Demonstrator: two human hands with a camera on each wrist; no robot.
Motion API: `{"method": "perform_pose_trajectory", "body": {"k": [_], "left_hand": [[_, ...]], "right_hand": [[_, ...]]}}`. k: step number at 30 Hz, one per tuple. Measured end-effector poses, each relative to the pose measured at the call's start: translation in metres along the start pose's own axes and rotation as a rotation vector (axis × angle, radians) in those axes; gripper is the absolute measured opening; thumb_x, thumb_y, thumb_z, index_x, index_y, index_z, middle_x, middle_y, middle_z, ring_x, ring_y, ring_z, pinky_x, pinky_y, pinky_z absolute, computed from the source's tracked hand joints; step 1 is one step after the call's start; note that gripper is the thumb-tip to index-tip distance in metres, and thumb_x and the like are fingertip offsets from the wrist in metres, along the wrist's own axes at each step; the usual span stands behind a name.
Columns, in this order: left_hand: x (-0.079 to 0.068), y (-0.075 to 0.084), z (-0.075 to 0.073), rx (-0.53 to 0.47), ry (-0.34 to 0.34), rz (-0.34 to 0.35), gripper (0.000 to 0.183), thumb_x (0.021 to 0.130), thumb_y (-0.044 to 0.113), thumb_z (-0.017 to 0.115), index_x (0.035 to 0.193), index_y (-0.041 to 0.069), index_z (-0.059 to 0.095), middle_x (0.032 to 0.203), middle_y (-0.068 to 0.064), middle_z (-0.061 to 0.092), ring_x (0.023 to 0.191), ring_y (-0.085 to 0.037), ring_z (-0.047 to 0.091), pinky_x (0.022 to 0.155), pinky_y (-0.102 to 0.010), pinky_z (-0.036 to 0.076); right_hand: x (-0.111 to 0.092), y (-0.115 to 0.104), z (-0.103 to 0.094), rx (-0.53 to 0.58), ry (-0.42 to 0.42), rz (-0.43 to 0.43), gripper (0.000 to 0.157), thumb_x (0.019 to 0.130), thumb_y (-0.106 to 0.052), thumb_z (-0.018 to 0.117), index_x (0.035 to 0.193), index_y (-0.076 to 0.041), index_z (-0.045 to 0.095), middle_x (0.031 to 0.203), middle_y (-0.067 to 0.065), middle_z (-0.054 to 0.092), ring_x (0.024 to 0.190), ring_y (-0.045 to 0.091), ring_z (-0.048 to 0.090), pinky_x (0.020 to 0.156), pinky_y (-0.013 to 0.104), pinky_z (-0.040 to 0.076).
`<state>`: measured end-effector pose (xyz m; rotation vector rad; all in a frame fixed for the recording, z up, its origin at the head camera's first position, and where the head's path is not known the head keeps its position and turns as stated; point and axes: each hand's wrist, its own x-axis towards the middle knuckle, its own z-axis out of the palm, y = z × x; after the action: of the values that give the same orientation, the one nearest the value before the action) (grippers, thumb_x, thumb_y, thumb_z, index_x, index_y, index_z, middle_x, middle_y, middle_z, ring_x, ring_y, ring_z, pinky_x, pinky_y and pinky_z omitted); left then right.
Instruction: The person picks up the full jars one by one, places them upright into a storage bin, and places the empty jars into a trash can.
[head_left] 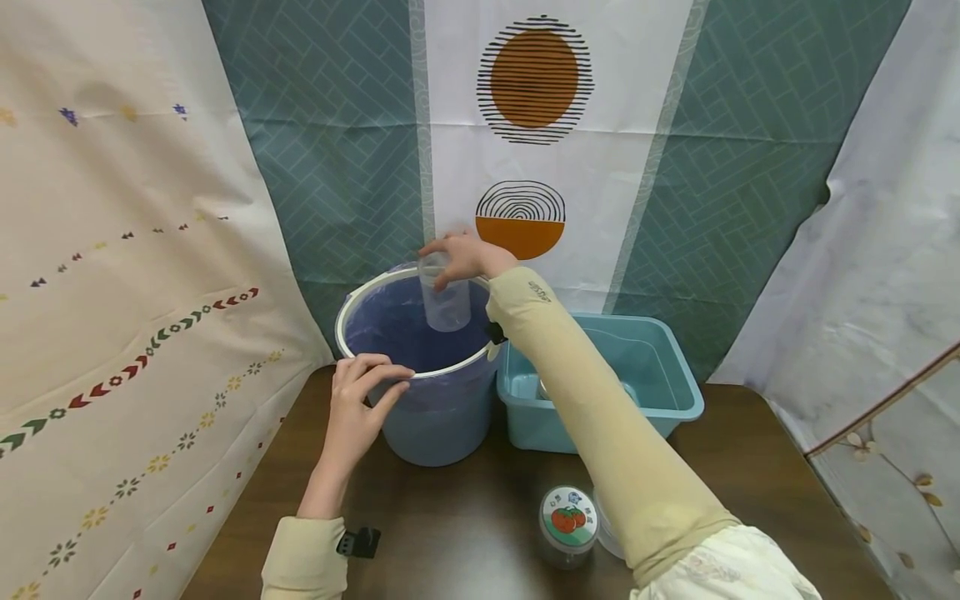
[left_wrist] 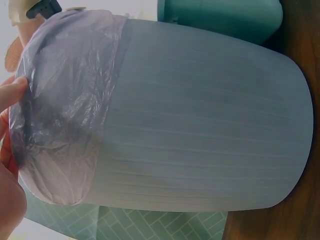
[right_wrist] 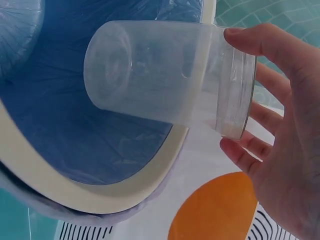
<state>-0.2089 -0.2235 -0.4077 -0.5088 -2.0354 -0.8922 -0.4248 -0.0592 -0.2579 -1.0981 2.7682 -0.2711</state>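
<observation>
A clear jar (head_left: 450, 310) is hanging partly inside the blue bin (head_left: 435, 433); the right hand (head_left: 467, 257) is pinching its top, the left hand (head_left: 358, 408) the near rim (head_left: 452, 367). Slipping fingers could drop it.

Clear, smooth plastic on the container (right_wrist: 150, 75) at the mouth of the bin (left_wrist: 210, 120), itself matt, ribbed plastic under a thin, crinkled, glossy liner (left_wrist: 70, 110)! Right of the bin, a smooth plastic basin (head_left: 540, 425); beneath the bin, glossy wood-grain tabletop (head_left: 420, 533); behind it, creased hanging cloth (head_left: 337, 167).
</observation>
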Motion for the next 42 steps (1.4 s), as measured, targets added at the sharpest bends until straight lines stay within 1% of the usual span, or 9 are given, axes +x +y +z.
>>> {"method": "perform_pose_trajectory", "body": {"k": [8,17,23,26,29,32,36,39,42], "left_hand": [[0.0,-0.001,0.001,-0.003,0.006,0.0,0.026,0.075,0.001,0.081,0.095,0.017,0.077,0.097,-0.004,0.064,0.092,-0.022,0.043,0.087,-0.039,0.028],[0.001,0.0,0.001,-0.016,0.007,-0.002,0.026,0.075,0.0,0.081,0.095,0.016,0.077,0.098,-0.004,0.064,0.094,-0.022,0.044,0.088,-0.039,0.028],[0.0,-0.001,0.001,-0.023,0.0,-0.023,0.026,0.076,0.0,0.081,0.096,0.016,0.077,0.097,-0.004,0.064,0.095,-0.021,0.043,0.088,-0.039,0.028],[-0.001,0.0,0.001,-0.023,-0.012,-0.037,0.025,0.077,0.001,0.08,0.096,0.016,0.077,0.098,-0.004,0.063,0.096,-0.019,0.043,0.088,-0.038,0.028],[0.0,0.001,0.0,-0.023,-0.023,-0.047,0.024,0.078,0.002,0.08,0.097,0.016,0.077,0.099,-0.004,0.063,0.097,-0.018,0.042,0.088,-0.036,0.028],[0.0,0.0,0.002,-0.028,-0.011,-0.033,0.025,0.077,0.001,0.08,0.097,0.016,0.077,0.098,-0.004,0.063,0.096,-0.019,0.043,0.087,-0.037,0.028],[-0.001,0.0,0.002,-0.029,-0.017,-0.043,0.024,0.078,0.001,0.08,0.097,0.016,0.077,0.098,-0.003,0.063,0.096,-0.019,0.043,0.088,-0.037,0.028],[-0.001,-0.001,0.001,-0.027,-0.035,-0.066,0.023,0.079,0.003,0.079,0.097,0.016,0.077,0.099,-0.003,0.063,0.097,-0.018,0.042,0.089,-0.036,0.028],[-0.001,-0.002,0.001,-0.025,-0.029,-0.06,0.024,0.078,0.001,0.08,0.097,0.016,0.077,0.099,-0.004,0.063,0.097,-0.019,0.042,0.089,-0.037,0.027]], "right_hand": [[-0.005,0.002,0.0,-0.01,-0.012,-0.025,0.081,0.084,-0.047,0.075,0.154,-0.029,0.036,0.163,0.009,0.026,0.151,0.036,0.015,0.119,0.055,0.025],[-0.012,0.003,0.003,-0.029,-0.013,-0.061,0.077,0.087,-0.047,0.072,0.153,-0.027,0.038,0.162,0.009,0.028,0.148,0.035,0.019,0.12,0.055,0.024],[-0.02,0.001,0.002,-0.004,-0.006,-0.084,0.074,0.087,-0.045,0.072,0.152,-0.029,0.04,0.161,0.008,0.03,0.147,0.033,0.021,0.12,0.054,0.025],[-0.026,0.002,0.001,0.013,0.003,-0.103,0.074,0.087,-0.045,0.071,0.152,-0.029,0.04,0.161,0.007,0.03,0.149,0.034,0.02,0.121,0.055,0.022],[-0.032,0.005,0.0,0.029,0.024,-0.131,0.073,0.087,-0.046,0.071,0.152,-0.029,0.04,0.161,0.006,0.03,0.15,0.034,0.019,0.121,0.056,0.02],[-0.04,0.009,0.0,0.045,0.051,-0.156,0.072,0.087,-0.045,0.071,0.151,-0.028,0.042,0.161,0.006,0.032,0.15,0.034,0.02,0.121,0.056,0.02],[-0.055,0.011,0.002,0.069,0.098,-0.183,0.071,0.086,-0.044,0.071,0.15,-0.026,0.044,0.158,0.006,0.036,0.146,0.032,0.026,0.119,0.055,0.024],[-0.068,0.014,0.005,0.09,0.139,-0.188,0.07,0.086,-0.044,0.071,0.149,-0.027,0.046,0.156,0.005,0.04,0.14,0.029,0.032,0.116,0.053,0.031],[-0.081,0.018,0.011,0.107,0.179,-0.197,0.067,0.087,-0.044,0.07,0.147,-0.026,0.048,0.153,0.005,0.044,0.136,0.028,0.035,0.113,0.051,0.034]]}}
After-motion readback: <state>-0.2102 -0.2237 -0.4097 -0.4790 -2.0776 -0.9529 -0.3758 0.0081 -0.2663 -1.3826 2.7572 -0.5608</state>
